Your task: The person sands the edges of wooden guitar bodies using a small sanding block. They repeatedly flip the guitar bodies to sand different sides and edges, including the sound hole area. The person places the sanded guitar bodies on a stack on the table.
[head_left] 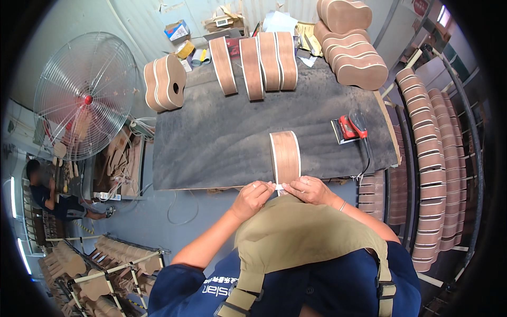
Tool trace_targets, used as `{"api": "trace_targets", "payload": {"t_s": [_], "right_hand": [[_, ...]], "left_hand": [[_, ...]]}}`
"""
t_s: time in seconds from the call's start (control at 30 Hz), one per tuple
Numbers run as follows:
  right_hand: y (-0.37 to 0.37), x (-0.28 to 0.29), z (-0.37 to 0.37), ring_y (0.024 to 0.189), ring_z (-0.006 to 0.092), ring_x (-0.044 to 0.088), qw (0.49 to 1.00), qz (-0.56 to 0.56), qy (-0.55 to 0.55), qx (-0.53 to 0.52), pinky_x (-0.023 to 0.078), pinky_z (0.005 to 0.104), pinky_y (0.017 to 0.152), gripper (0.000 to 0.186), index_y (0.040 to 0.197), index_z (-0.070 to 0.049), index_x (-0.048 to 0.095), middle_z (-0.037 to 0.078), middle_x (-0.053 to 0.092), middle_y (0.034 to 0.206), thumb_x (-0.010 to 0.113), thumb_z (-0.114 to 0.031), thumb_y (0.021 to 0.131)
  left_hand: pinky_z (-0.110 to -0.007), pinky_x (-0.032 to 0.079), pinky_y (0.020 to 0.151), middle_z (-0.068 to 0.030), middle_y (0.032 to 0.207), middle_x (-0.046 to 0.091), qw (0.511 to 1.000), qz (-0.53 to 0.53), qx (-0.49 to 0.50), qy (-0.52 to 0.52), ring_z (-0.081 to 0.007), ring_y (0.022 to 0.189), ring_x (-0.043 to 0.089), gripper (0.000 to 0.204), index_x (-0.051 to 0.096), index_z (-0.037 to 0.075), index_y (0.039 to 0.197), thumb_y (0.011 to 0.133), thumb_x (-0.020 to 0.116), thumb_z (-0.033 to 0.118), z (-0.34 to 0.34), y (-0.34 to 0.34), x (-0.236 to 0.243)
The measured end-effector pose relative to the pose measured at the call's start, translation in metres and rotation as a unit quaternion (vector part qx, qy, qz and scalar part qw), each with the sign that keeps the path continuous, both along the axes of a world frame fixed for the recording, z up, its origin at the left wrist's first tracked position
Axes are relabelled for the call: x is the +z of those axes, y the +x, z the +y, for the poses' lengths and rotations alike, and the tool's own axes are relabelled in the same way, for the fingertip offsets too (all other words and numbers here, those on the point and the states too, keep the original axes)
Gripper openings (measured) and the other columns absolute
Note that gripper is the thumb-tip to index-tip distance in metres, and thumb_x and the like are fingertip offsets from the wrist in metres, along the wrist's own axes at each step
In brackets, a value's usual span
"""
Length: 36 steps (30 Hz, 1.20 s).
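Observation:
A small wooden ukulele body (pixel 287 156) with white edge binding stands on its side at the near edge of the dark worktable, close to my chest. At its near end is a small white strip (pixel 279 187). My left hand (pixel 254 197) is closed, its thumb and fingertips pinching the strip from the left. Opposite it, my right hand (pixel 310 190) is also closed, with its fingertips on the strip and beside the body's right edge. What exactly the strip is, I cannot make out.
A red sander (pixel 349 128) with a cord lies at the table's right. More bodies (pixel 270 63) stand along the far side, with a stack (pixel 359 63) at the far right. A large fan (pixel 87 100) stands left, near a seated person (pixel 50 193). Loaded racks (pixel 428 169) stand right.

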State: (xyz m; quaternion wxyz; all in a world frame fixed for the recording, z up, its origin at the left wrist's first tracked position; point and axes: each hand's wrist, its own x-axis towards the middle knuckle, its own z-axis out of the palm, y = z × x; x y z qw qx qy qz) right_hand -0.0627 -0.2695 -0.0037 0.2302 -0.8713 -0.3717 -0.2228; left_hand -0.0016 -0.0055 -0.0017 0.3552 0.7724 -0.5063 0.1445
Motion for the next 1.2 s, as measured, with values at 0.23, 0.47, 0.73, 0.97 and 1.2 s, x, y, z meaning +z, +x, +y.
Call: {"api": "trace_targets", "payload": {"t_s": [0.23, 0.47, 0.73, 0.97, 1.2], "right_hand": [[0.0, 0.024, -0.004, 0.085, 0.0242, 0.061, 0.979, 0.196, 0.018, 0.056, 0.056, 0.0385, 0.07, 0.025, 0.108, -0.008, 0.077, 0.005, 0.054, 0.085, 0.07, -0.008, 0.085], [0.066, 0.082, -0.027, 0.09, 0.0371, 0.071, 0.971, 0.076, 0.171, -0.147, 0.058, 0.0446, 0.08, 0.021, 0.104, -0.007, 0.077, 0.014, 0.073, 0.095, 0.071, 0.003, 0.087], [0.035, 0.057, -0.027, 0.084, 0.0327, 0.068, 0.978, 0.054, 0.128, -0.156, 0.057, 0.0427, 0.074, 0.03, 0.11, -0.005, 0.076, 0.011, 0.07, 0.09, 0.072, 0.004, 0.081], [0.007, 0.034, -0.018, 0.083, 0.03, 0.072, 0.981, 0.012, 0.139, -0.137, 0.059, 0.0386, 0.075, 0.025, 0.105, 0.001, 0.077, 0.013, 0.076, 0.095, 0.067, 0.007, 0.082], [0.082, 0.064, -0.034, 0.084, 0.0348, 0.07, 0.958, 0.101, 0.212, -0.165, 0.056, 0.0415, 0.075, 0.023, 0.104, -0.004, 0.077, 0.014, 0.073, 0.093, 0.072, 0.007, 0.085]], "left_hand": [[-0.043, 0.057, 0.076, -0.0131, 0.09, 0.067, 0.962, 0.195, -0.117, 0.151, -0.0324, 0.085, 0.068, 0.022, 0.074, 0.003, 0.105, 0.082, 0.072, 0.001, 0.009, 0.014, 0.013], [-0.047, 0.051, 0.074, -0.0137, 0.086, 0.062, 0.994, 0.068, 0.089, -0.002, -0.0361, 0.086, 0.062, 0.009, 0.072, 0.004, 0.09, 0.087, 0.079, 0.008, -0.062, 0.073, 0.091], [-0.045, 0.049, 0.071, -0.0145, 0.083, 0.056, 0.999, -0.02, 0.018, 0.029, -0.0342, 0.08, 0.058, 0.013, 0.069, 0.0, 0.094, 0.081, 0.073, 0.003, -0.055, 0.062, 0.052], [-0.042, 0.049, 0.069, -0.0126, 0.081, 0.052, 0.997, -0.052, -0.044, 0.023, -0.0302, 0.077, 0.058, 0.025, 0.071, -0.004, 0.102, 0.078, 0.07, -0.001, -0.041, 0.036, 0.044], [-0.045, 0.049, 0.071, -0.0152, 0.082, 0.055, 0.997, 0.068, 0.036, 0.02, -0.0355, 0.08, 0.057, 0.01, 0.069, 0.002, 0.091, 0.083, 0.071, -0.003, -0.07, 0.098, 0.076]]}}
